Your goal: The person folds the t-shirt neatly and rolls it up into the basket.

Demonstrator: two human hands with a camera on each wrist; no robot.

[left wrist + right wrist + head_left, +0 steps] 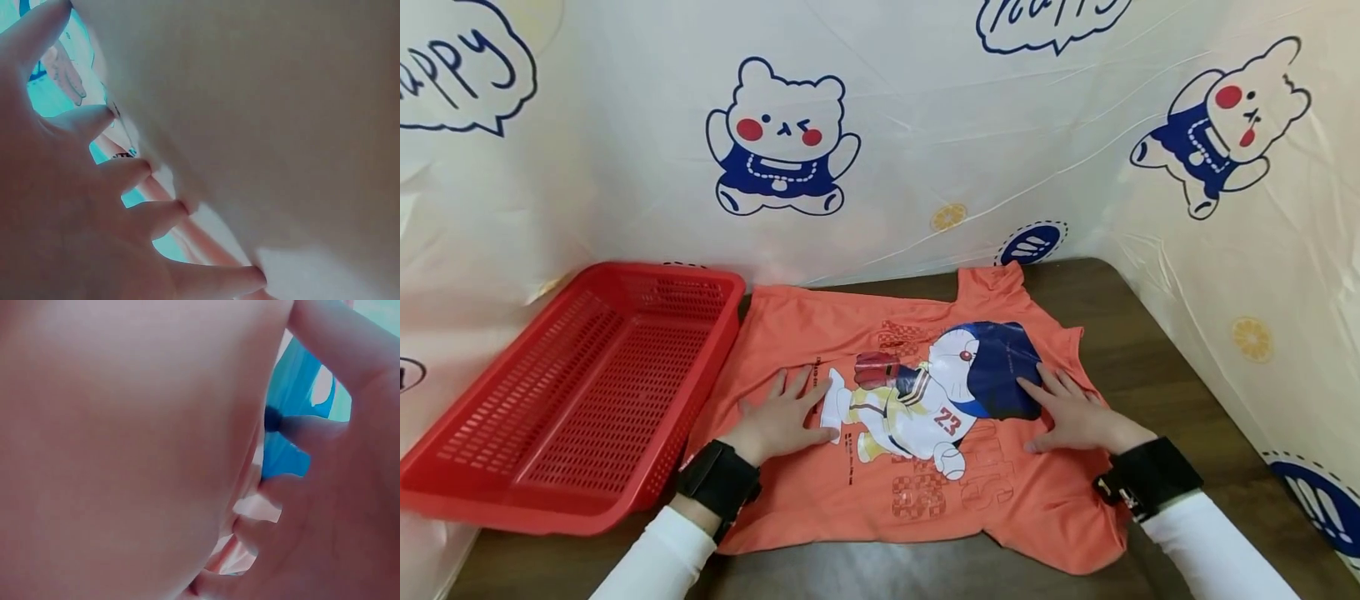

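Observation:
An orange T-shirt [850,517] lies spread sideways on the table, its hem toward the left and its sleeves toward the right. A cartoon cat in a blue cap, with the number 23, is printed on its front. My left hand [782,421] rests on the shirt near the hem, fingers spread by the print's feet. On the other side my right hand [1071,417] lies with spread fingers by the blue cap. Both wrist views show the left hand [81,181] and the right hand [331,494] close up, fingertips against the cloth. Small wrinkles run across the fabric.
A red plastic basket [730,333] with slotted walls stands at the left, its side close to the shirt's hem. Dark wooden table [1180,400] shows at the right and front. Behind hangs a white sheet [895,167] printed with cartoon bears.

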